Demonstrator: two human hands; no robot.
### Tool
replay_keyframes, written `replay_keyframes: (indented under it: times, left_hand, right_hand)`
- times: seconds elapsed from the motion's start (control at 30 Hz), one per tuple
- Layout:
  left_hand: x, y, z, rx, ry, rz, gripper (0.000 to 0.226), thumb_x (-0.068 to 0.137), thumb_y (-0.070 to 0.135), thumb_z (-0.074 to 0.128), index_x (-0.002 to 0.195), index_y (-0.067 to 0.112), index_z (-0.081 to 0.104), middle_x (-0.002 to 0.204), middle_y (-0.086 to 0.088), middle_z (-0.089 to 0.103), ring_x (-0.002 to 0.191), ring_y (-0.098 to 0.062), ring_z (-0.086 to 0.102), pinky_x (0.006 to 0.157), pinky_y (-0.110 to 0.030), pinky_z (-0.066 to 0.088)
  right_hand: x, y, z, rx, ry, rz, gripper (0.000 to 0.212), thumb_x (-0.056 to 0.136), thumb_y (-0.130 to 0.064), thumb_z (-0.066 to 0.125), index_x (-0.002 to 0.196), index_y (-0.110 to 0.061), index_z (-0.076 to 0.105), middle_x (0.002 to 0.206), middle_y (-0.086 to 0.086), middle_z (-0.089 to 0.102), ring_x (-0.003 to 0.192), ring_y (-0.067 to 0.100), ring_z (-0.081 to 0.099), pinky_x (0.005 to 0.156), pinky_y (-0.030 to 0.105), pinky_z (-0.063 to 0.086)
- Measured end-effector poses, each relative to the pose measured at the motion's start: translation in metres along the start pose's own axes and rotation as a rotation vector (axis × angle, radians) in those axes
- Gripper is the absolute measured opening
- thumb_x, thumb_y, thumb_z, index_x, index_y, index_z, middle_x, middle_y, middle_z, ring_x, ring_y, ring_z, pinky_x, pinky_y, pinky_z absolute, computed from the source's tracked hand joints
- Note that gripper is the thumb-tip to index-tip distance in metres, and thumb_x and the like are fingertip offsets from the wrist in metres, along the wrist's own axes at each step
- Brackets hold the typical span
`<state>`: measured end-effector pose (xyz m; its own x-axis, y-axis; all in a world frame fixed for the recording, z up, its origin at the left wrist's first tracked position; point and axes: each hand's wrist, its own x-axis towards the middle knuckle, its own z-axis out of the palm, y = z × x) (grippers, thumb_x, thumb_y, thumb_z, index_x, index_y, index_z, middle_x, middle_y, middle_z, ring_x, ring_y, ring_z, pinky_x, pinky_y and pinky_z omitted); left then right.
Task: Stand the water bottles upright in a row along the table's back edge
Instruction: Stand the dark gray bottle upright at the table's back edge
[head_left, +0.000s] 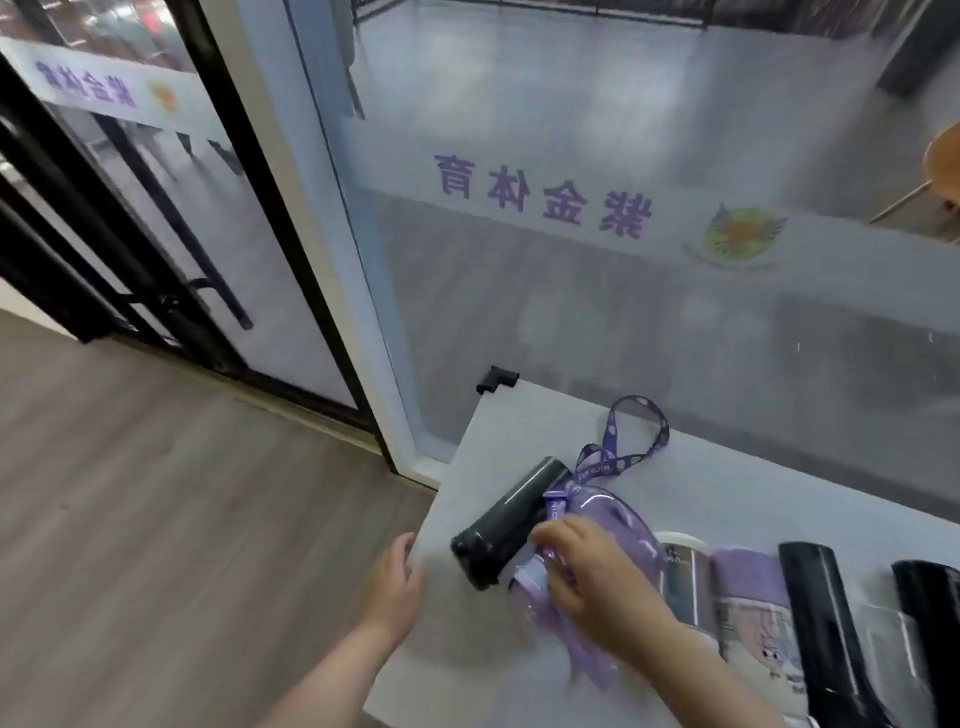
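Note:
Several water bottles lie on their sides on the pale grey table (727, 499). A black bottle (511, 519) lies at the left end. Beside it is a purple see-through bottle (618, 519) with a purple patterned strap (636, 434) looping toward the back edge. My right hand (587, 571) rests on the purple bottle's lid end, fingers curled over it. My left hand (397, 577) sits at the table's left edge, fingers apart, holding nothing. To the right lie a white-capped bottle (683, 577), a purple-capped printed bottle (753, 603) and two black bottles (826, 623) (935, 613).
A glass wall with purple lettering (540, 192) stands right behind the table's back edge. A black corner guard (497, 379) caps the table's back left corner. Wooden floor (156, 493) lies left of the table, with a black-framed glass door (171, 234) beyond.

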<state>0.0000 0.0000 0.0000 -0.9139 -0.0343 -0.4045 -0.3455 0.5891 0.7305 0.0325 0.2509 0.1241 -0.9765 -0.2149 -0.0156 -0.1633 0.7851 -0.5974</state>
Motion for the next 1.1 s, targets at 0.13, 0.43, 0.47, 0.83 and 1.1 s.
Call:
replay_keyframes:
  times: [0.13,0.43,0.47,0.83,1.1]
  left_hand:
    - [0.032,0.03,0.004,-0.137,0.0,-0.128,0.019,0.098,0.03,0.042,0.107,0.021,0.056,0.1,0.001,0.062,0.093,-0.018,0.057,0.077,-0.033,0.043]
    - [0.048,0.028,0.015,0.126,0.057,-0.222,0.039,0.096,0.039,0.026,0.073,0.016,0.047,0.071,-0.003,0.058,0.067,-0.021,0.052,0.059,-0.032,0.037]
    - [0.049,0.028,0.015,0.156,0.057,-0.219,0.039,0.096,0.04,0.025,0.074,0.017,0.048,0.071,-0.003,0.058,0.069,-0.022,0.053,0.06,-0.033,0.04]
    - [0.057,0.026,0.017,0.279,-0.009,-0.242,0.027,0.097,0.039,0.028,0.083,0.024,0.045,0.085,-0.008,0.059,0.076,-0.029,0.048,0.064,-0.034,0.036]
    - [0.06,0.02,0.022,0.338,0.023,-0.248,0.033,0.097,0.039,0.03,0.071,0.022,0.038,0.07,-0.003,0.051,0.07,-0.03,0.047,0.059,-0.034,0.033]
  right_hand:
    - [0.061,-0.011,0.016,-0.275,-0.243,-0.023,0.049,0.087,-0.014,0.05,0.136,-0.021,0.046,0.133,0.0,0.049,0.123,0.025,0.042,0.103,0.032,0.032]
    - [0.103,0.0,0.055,-0.719,-0.556,-0.045,0.075,0.074,-0.019,0.068,0.14,-0.018,0.033,0.137,0.011,0.038,0.128,0.033,0.032,0.11,0.045,0.021]
    - [0.104,0.001,0.057,-0.73,-0.559,-0.057,0.075,0.074,-0.02,0.069,0.14,-0.018,0.033,0.137,0.011,0.039,0.128,0.033,0.032,0.11,0.045,0.021]
    - [0.122,0.019,0.034,-0.325,-0.196,0.031,0.065,0.077,-0.038,0.072,0.136,-0.026,0.046,0.131,-0.003,0.055,0.118,0.025,0.05,0.095,0.04,0.041]
    - [0.145,0.032,0.01,0.407,0.126,0.333,0.06,0.08,-0.031,0.077,0.127,-0.034,0.041,0.118,-0.019,0.054,0.106,0.002,0.058,0.092,0.027,0.05]
